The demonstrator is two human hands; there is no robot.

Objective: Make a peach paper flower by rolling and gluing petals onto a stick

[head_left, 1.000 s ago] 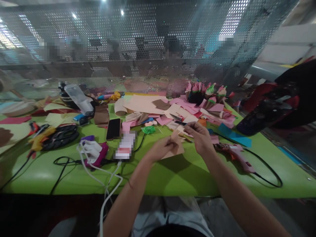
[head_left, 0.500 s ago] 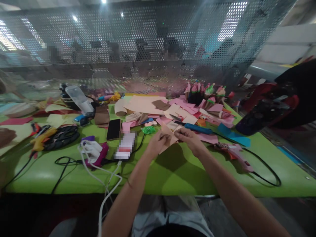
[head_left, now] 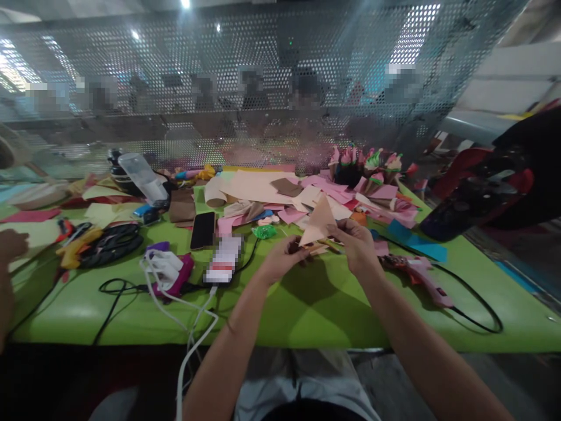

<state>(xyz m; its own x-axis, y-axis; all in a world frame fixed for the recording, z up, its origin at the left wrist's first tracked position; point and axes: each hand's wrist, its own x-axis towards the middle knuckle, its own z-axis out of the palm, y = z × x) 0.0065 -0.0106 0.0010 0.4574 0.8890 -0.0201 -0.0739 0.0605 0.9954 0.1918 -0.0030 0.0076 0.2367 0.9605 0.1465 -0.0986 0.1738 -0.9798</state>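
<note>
A peach-coloured paper triangle (head_left: 319, 222) stands tilted between my hands, its point facing away from me. My right hand (head_left: 358, 244) pinches its right side between thumb and fingers. At the lower left corner, the closed fingers of my left hand (head_left: 283, 260) hold the paper's edge. Just beyond lie pink and cream paper scraps (head_left: 291, 215). A bit of blue handle (head_left: 374, 234) shows behind my right hand; most of that tool is hidden. A green wrapped item (head_left: 264, 232) lies left of the triangle.
A pink glue gun (head_left: 427, 278) with a black cord lies at the right. Phone (head_left: 203, 230), power strip (head_left: 179, 275) and white cables occupy the left. Paper cones with pink and green tops (head_left: 372, 164) stand at the back. Another person's hand (head_left: 12, 245) is at the far left edge.
The peach paper has been lifted and turned point-away, now covering the blue-handled tool's blade. My right hand has shifted right and turned. The other person's hand at the left has moved slightly.
</note>
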